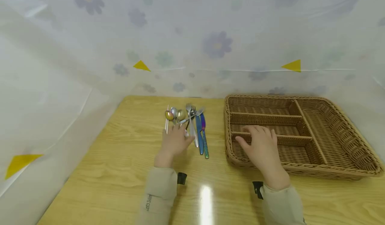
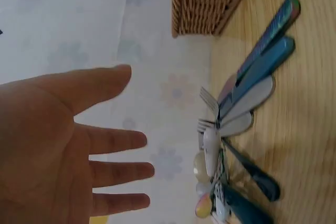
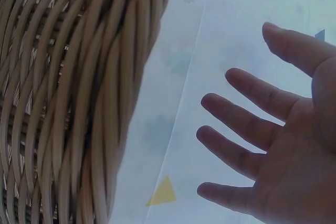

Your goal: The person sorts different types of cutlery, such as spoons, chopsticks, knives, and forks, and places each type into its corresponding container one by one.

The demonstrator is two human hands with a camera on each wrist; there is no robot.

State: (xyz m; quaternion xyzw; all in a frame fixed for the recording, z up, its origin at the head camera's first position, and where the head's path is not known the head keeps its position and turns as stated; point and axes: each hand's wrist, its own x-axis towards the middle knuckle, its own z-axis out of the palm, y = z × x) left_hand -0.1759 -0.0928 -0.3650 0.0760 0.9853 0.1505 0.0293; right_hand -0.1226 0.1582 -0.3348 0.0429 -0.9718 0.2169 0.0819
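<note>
My left hand (image 1: 174,142) hovers over the near ends of a bunch of cutlery, holding nothing; in the left wrist view its fingers are spread and straight. Beyond its fingertips lie a pinkish-gold spoon (image 1: 169,115), a silver spoon (image 1: 173,110) and a gold spoon (image 1: 180,114), with pale chopsticks (image 1: 166,123) at their left. Several forks (image 1: 188,107) overlap in the middle. At the right are a blue knife (image 1: 200,135) and a rainbow-coloured knife (image 1: 205,138). My right hand (image 1: 263,148), empty with fingers spread, is above the near-left part of a wicker basket (image 1: 227,128).
The basket has three stacked compartments on its left and one long compartment (image 1: 334,128) on its right. A wooden table (image 1: 120,171) lies beneath everything. White flowered sheeting (image 1: 180,34) with yellow triangles (image 1: 293,65) encloses the back and left side.
</note>
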